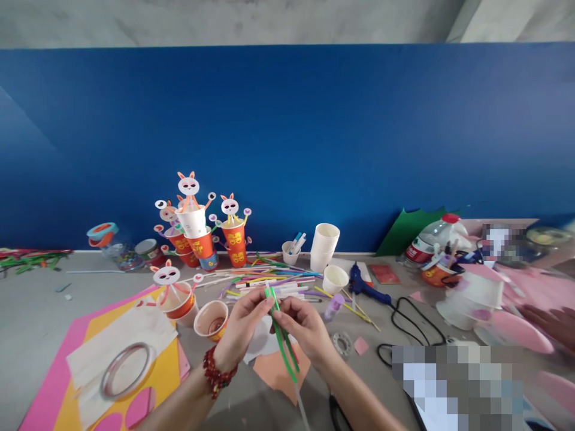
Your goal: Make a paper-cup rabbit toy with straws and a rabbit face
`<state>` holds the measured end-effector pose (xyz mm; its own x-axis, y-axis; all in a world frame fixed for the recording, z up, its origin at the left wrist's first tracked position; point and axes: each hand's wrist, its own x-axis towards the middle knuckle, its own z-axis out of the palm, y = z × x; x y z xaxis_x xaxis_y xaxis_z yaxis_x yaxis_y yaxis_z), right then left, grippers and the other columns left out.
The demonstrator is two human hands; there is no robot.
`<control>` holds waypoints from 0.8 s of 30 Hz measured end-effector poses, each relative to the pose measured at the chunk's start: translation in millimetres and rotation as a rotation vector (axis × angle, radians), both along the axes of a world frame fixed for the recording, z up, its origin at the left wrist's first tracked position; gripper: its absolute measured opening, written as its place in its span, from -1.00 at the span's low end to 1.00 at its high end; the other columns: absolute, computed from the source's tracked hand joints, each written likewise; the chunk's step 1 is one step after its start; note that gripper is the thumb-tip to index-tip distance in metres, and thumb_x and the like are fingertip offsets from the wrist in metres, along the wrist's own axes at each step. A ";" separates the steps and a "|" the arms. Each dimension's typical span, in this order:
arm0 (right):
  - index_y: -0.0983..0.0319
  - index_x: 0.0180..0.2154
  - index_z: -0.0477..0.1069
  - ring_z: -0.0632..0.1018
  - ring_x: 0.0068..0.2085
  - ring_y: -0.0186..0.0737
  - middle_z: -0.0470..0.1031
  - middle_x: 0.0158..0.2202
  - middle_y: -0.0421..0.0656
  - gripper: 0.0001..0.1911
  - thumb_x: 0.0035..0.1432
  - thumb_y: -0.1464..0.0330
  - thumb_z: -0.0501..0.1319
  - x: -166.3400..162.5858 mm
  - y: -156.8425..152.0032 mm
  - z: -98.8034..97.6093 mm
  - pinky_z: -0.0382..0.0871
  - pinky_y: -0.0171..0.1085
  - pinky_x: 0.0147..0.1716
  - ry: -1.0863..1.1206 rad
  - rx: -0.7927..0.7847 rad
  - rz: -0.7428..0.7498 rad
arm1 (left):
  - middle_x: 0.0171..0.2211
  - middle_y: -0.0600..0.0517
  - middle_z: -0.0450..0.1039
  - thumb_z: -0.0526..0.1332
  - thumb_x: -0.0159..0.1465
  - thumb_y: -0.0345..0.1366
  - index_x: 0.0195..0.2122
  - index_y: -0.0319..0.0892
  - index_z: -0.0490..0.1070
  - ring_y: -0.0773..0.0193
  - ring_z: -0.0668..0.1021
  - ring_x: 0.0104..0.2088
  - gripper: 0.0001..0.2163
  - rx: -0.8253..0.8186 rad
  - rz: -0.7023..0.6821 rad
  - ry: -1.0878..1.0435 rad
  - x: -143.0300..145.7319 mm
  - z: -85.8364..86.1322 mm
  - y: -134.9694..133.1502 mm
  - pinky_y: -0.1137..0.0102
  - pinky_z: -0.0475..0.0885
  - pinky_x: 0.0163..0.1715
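My left hand (248,317) pinches the upper part of some green pipe cleaners (284,346), which hang down in a narrow loop. A red bracelet sits on that wrist. My right hand (304,328) has its fingers closed on the same green strands, just to the right. A thin whitish stick (303,413) shows below the strands, and a pale tip appears above my fingers; whether they are one piece is hidden. Under the hands lies a piece of orange paper (281,374). Close to my left hand stands an open paper cup (211,320).
Rabbit-faced cup figures (233,239) stand at the back left. Markers (287,290) and pipe cleaners lie behind my hands. White cups (324,244), a blue glue gun (366,286) with its cord, and a tape roll (342,343) are rightward. Another person's hand (550,323) is far right.
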<state>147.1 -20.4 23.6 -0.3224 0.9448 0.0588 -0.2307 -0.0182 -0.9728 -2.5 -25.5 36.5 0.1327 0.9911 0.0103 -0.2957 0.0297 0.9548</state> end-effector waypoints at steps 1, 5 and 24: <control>0.24 -0.51 0.28 0.36 -0.55 -0.39 0.36 -0.59 -0.28 -0.54 0.05 0.02 0.36 0.9 0.9 0.4 0.18 -0.38 -0.55 -0.016 0.006 0.029 | -0.47 0.07 0.39 0.32 0.21 -0.15 -0.43 -0.21 0.45 0.35 0.41 -0.46 -0.77 0.004 0.011 0.022 -1.0 -0.7 0.8 0.46 0.35 -0.45; 0.25 -0.47 0.31 0.34 -0.58 -0.42 0.35 -0.56 -0.28 -0.57 0.06 0.04 0.35 4.4 3.7 1.3 0.21 -0.39 -0.58 -0.039 -0.020 0.119 | -0.54 0.11 0.32 0.29 0.24 -0.15 -0.46 -0.21 0.41 0.36 0.37 -0.48 -0.75 0.055 0.035 0.132 -5.2 -0.6 5.2 0.47 0.29 -0.45; 0.23 -0.51 0.27 0.34 -0.58 -0.40 0.31 -0.60 -0.31 -0.54 0.03 0.03 0.37 12.0 9.7 -0.6 0.22 -0.37 -0.56 -0.138 -0.030 0.124 | -0.40 0.07 0.40 0.29 0.22 -0.17 -0.32 -0.19 0.40 0.30 0.44 -0.38 -0.81 0.095 -0.181 0.325 -15.0 8.4 8.9 0.44 0.35 -0.36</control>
<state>159.1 -10.7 23.0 -0.4395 0.8980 -0.0217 -0.0895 -0.0678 -0.9937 -17.5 -16.6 44.9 0.3168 0.9480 0.0294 0.0248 -0.0393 0.9989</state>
